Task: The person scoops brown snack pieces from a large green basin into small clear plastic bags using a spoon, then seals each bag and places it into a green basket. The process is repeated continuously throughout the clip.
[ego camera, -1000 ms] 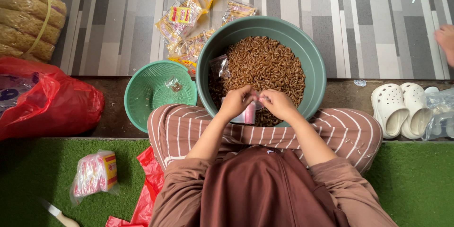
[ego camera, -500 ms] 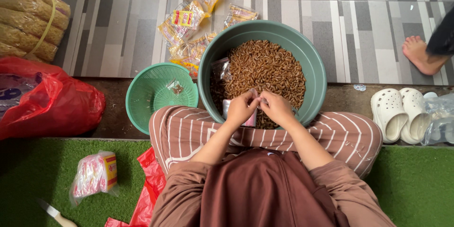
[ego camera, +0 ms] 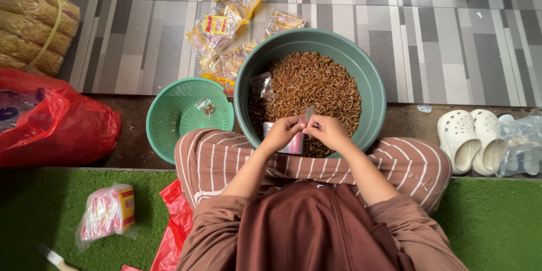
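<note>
Both hands meet over the near edge of the big green basin point(ego camera: 372, 87). The left hand point(ego camera: 284, 131) and right hand point(ego camera: 327, 131) pinch a small clear packet point(ego camera: 309, 114), which stands upright with its long axis pointing far.

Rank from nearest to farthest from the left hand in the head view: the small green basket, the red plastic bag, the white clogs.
From the left hand:
1. Small green basket, just to its left on the floor.
2. White clogs, off to the right, past the right hand.
3. Red plastic bag, far left.
</note>
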